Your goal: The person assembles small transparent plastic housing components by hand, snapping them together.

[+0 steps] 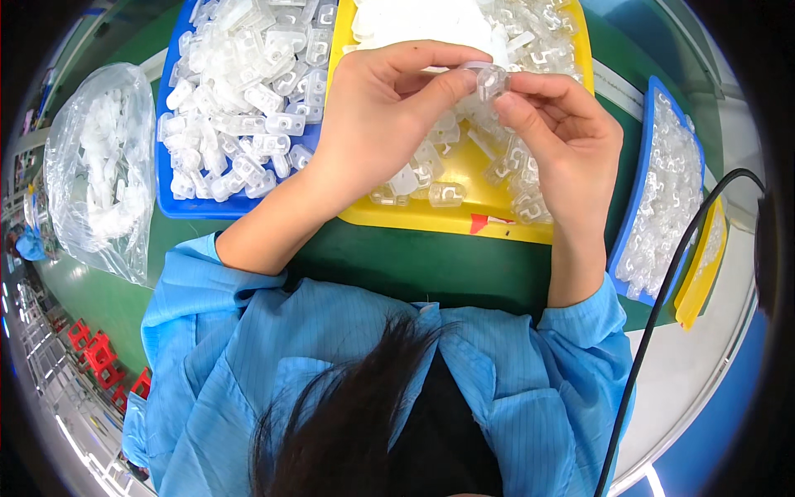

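Observation:
Above a yellow tray [447, 222], my left hand [381, 112] and my right hand [571, 124] meet over a small clear plastic part [492, 81]. The thumb and forefinger of each hand pinch it, one hand at either side. The left fingers hide some of the part, and whether it is one piece or two joined I cannot tell. Below my hands, loose clear plastic pieces [447, 195] lie in the tray. A bright white sheet or stack [422, 23] fills the tray's far side.
A blue tray [199, 209] heaped with translucent pieces stands left, beside a clear plastic bag [103, 166] of white parts. At right are another blue tray [617, 257] of clear pieces and a small yellow tray [686, 313]. A black cable [654, 319] curves down the right side.

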The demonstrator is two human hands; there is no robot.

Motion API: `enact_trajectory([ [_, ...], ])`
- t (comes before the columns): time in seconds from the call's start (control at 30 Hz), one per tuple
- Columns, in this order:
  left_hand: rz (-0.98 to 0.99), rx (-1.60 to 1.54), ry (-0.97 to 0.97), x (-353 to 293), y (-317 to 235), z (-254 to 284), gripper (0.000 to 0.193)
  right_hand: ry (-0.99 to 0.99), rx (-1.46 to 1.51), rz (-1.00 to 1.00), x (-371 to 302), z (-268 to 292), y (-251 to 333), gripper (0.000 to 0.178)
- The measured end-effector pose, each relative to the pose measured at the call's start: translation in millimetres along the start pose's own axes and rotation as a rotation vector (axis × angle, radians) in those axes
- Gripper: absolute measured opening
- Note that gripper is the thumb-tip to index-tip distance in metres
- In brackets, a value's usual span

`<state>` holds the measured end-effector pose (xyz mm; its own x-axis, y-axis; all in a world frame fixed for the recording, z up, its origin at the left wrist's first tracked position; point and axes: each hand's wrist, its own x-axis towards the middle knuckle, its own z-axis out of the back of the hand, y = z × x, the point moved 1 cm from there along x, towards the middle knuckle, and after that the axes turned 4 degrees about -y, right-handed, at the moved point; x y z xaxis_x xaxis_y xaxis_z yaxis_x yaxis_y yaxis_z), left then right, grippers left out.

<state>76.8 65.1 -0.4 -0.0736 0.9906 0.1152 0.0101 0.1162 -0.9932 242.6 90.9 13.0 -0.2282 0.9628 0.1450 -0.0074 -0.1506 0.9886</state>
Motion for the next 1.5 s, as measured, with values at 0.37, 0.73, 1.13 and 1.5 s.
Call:
enact_trajectory([
  [0.37,-0.029,0.164,0.038,-9,-8,-3,0.03,0.028,0.081,-0.11,0,7,-4,0.018],
  [0.73,-0.284,0.213,-0.123,-11,6,-9,0.025,0.018,0.17,-0.099,0,5,-8,0.017],
  [1.13,-0.45,0.467,-0.095,-14,-3,-11,0.031,-0.08,0.141,-0.001,-4,-3,-10,0.015],
  [1.5,-0.487,0.672,-0.141,-24,-3,-15,0.043,-0.081,0.13,0.001,-5,-8,-13,0.015],
])
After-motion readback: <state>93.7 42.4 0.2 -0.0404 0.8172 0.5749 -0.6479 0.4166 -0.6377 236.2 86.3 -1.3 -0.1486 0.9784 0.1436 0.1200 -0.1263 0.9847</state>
